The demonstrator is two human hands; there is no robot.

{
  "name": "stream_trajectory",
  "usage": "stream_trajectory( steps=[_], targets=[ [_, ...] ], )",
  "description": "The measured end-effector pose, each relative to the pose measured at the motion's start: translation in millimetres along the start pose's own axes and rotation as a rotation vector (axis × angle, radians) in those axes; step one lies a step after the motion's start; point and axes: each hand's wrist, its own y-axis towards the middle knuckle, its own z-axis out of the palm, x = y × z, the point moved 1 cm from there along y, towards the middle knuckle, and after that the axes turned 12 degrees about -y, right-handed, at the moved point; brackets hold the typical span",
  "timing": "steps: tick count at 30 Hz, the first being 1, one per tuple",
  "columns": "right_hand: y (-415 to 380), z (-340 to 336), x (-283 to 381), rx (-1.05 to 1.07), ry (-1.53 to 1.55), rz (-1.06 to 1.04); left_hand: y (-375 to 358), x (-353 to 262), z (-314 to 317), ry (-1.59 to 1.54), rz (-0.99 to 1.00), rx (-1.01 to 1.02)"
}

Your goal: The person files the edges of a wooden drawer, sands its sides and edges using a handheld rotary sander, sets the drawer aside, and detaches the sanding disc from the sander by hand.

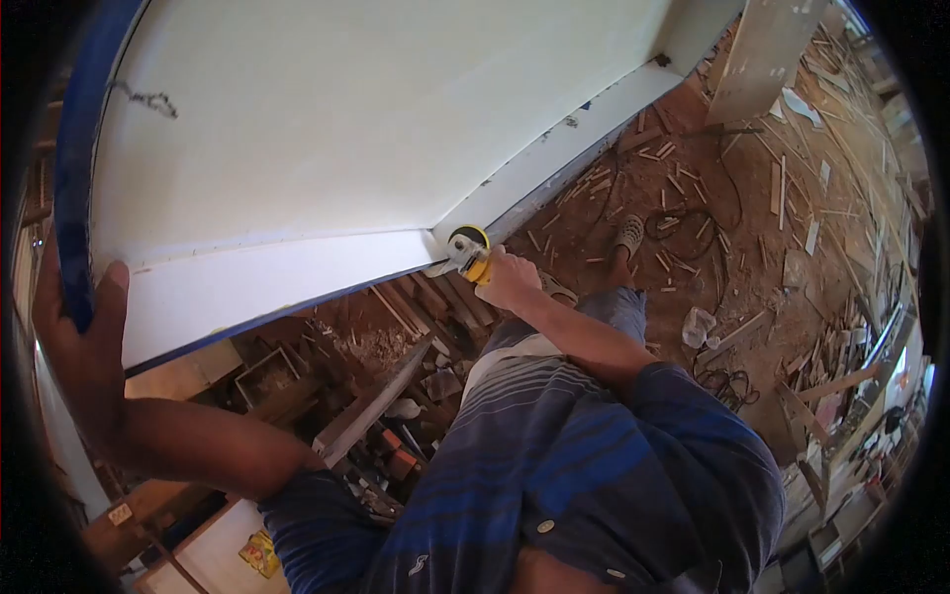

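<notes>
My right hand (515, 281) is wrapped round the body of a yellow angle grinder (465, 251). Its round disc faces the inner corner where two white rim boards of a large white panel (327, 129) meet. At the far left, my left hand (84, 317) grips the panel's blue outer edge (77, 168), thumb on the inner side and fingers round the outside. A dark scribble marks the panel's face near that edge. The near rim board (277, 274) stretches between my two hands.
Wood offcuts and slats litter the brown floor (683, 228). A dark cable (712, 243) lies coiled near my foot. Below the panel are stacked timber (371, 401) and a wooden box (269, 374). A board (762, 59) stands at upper right, with more scrap along the right side.
</notes>
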Motion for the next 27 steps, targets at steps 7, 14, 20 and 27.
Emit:
stream_trajectory(
  steps=[7,14,20,27],
  targets=[
    [-4.6,-28.9,-38.5,-0.072,0.031,0.095,-6.2,9.1,-4.0,-0.092,-0.037,-0.017],
    [5.0,-89.9,-102.8,-0.219,0.115,0.285,-10.1,19.2,-5.7,-0.060,-0.028,-0.033],
    [7.9,-81.5,-121.2,-0.227,0.180,0.208,-8.0,37.5,-12.1,-0.037,0.041,0.022],
    [4.4,-97.7,-170.1,-0.296,0.195,0.189,-13.6,53.7,-19.2,-0.012,0.006,0.089]
  ],
)
